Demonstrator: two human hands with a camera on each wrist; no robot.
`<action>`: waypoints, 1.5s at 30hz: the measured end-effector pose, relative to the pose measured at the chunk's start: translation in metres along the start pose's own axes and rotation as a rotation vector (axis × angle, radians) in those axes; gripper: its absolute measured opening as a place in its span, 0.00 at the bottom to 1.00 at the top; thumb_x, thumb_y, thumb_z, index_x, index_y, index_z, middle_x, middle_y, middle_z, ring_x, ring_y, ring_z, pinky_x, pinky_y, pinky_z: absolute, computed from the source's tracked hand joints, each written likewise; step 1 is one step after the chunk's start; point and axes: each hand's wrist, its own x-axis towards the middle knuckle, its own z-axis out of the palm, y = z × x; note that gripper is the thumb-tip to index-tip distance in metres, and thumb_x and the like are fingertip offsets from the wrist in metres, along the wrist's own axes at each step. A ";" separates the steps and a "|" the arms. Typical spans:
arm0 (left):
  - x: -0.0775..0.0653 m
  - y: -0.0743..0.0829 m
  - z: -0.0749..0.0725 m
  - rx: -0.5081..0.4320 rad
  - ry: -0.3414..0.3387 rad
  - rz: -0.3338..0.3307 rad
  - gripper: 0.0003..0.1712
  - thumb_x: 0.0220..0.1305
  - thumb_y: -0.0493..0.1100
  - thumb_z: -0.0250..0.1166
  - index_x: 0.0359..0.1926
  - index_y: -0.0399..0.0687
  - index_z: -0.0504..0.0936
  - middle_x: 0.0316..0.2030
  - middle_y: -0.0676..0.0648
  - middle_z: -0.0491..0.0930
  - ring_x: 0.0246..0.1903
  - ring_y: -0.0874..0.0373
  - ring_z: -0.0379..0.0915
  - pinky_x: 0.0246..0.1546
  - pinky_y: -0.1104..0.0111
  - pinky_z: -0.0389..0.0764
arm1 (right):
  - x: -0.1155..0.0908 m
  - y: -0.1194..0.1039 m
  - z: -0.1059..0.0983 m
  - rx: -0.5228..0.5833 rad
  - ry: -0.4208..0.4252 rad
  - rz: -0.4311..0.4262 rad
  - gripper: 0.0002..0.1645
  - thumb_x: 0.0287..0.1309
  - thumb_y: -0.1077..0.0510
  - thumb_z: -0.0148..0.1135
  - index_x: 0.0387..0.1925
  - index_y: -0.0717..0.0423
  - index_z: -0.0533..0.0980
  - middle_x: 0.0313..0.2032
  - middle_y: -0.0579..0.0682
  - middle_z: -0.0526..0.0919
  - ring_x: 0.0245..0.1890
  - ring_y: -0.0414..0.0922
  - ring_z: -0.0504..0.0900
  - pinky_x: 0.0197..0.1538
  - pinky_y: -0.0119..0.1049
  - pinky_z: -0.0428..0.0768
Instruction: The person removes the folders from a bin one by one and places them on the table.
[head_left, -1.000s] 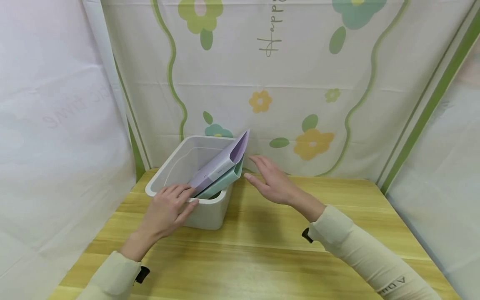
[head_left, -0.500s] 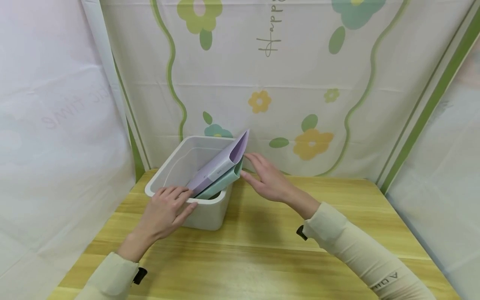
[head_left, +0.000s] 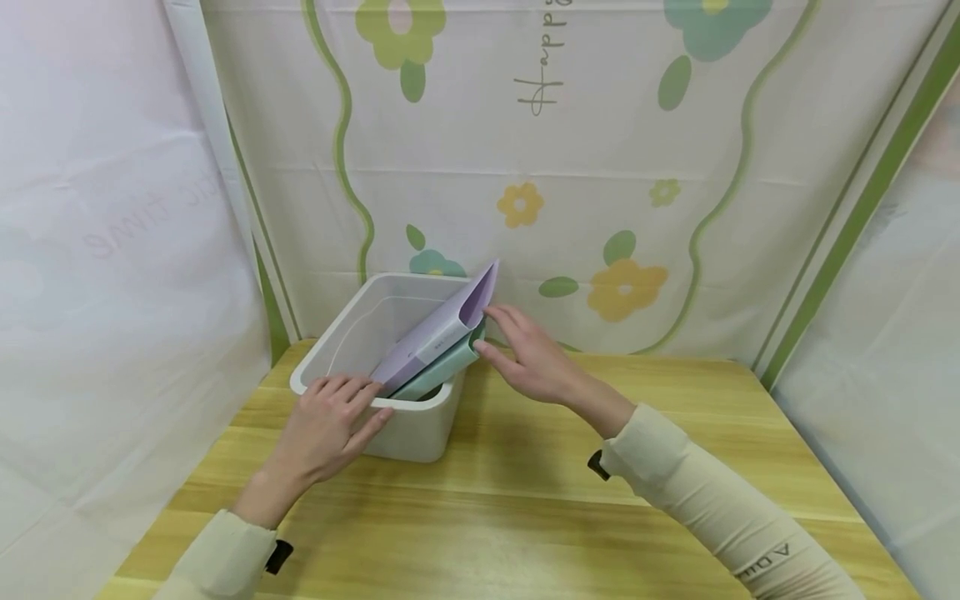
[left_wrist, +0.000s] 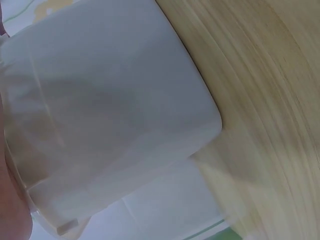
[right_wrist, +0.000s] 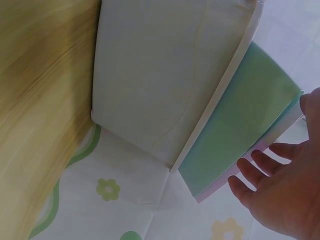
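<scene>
Two file binders, a purple one point(head_left: 427, 340) and a mint green one point(head_left: 444, 367), lean at a slant in a white plastic bin point(head_left: 416, 435), their upper ends jutting past its right rim. The purple binder lies over the green one. My left hand point(head_left: 330, 429) grips the bin's near rim, fingers over the edge and thumb along the outer front. My right hand point(head_left: 531, 358), fingers extended, is at the binders' raised ends. In the right wrist view its fingertips meet the purple binder's edge beside the green cover point(right_wrist: 245, 112). The binders' lower ends are hidden inside the bin.
The bin stands on a wood-grain table point(head_left: 525, 517), at its back left. Behind it hangs a white cloth with printed flowers point(head_left: 626, 287). Pale cloth sheets close off the left point(head_left: 112, 333) and right point(head_left: 892, 333) sides.
My right hand has moved left, from beside the binders to their raised ends. The left hand has stayed on the rim, and the bin and binders look nearly unmoved.
</scene>
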 end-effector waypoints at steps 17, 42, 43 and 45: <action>0.001 -0.004 0.007 0.016 0.016 0.012 0.25 0.74 0.65 0.53 0.30 0.52 0.68 0.27 0.53 0.76 0.34 0.49 0.81 0.34 0.56 0.75 | 0.006 -0.005 -0.001 0.019 0.074 -0.026 0.32 0.76 0.45 0.52 0.70 0.63 0.68 0.64 0.57 0.70 0.65 0.53 0.72 0.67 0.51 0.71; 0.000 -0.004 0.007 0.004 0.030 0.008 0.26 0.73 0.66 0.55 0.29 0.52 0.65 0.22 0.56 0.66 0.26 0.54 0.76 0.32 0.58 0.74 | 0.011 -0.012 0.001 0.040 0.132 -0.041 0.25 0.74 0.51 0.56 0.63 0.64 0.75 0.55 0.59 0.77 0.58 0.51 0.75 0.61 0.48 0.74; 0.000 -0.003 0.007 0.004 0.030 0.007 0.26 0.73 0.65 0.55 0.29 0.52 0.65 0.22 0.56 0.66 0.26 0.55 0.75 0.32 0.59 0.73 | 0.012 -0.012 0.001 0.044 0.135 -0.046 0.25 0.74 0.51 0.56 0.63 0.64 0.75 0.55 0.59 0.77 0.58 0.52 0.75 0.61 0.48 0.73; 0.000 -0.003 0.007 0.005 0.028 0.004 0.26 0.73 0.66 0.54 0.29 0.52 0.64 0.22 0.56 0.65 0.25 0.55 0.73 0.31 0.59 0.73 | 0.013 -0.013 0.002 0.051 0.143 -0.062 0.26 0.74 0.51 0.57 0.63 0.65 0.74 0.56 0.59 0.76 0.59 0.53 0.75 0.62 0.49 0.73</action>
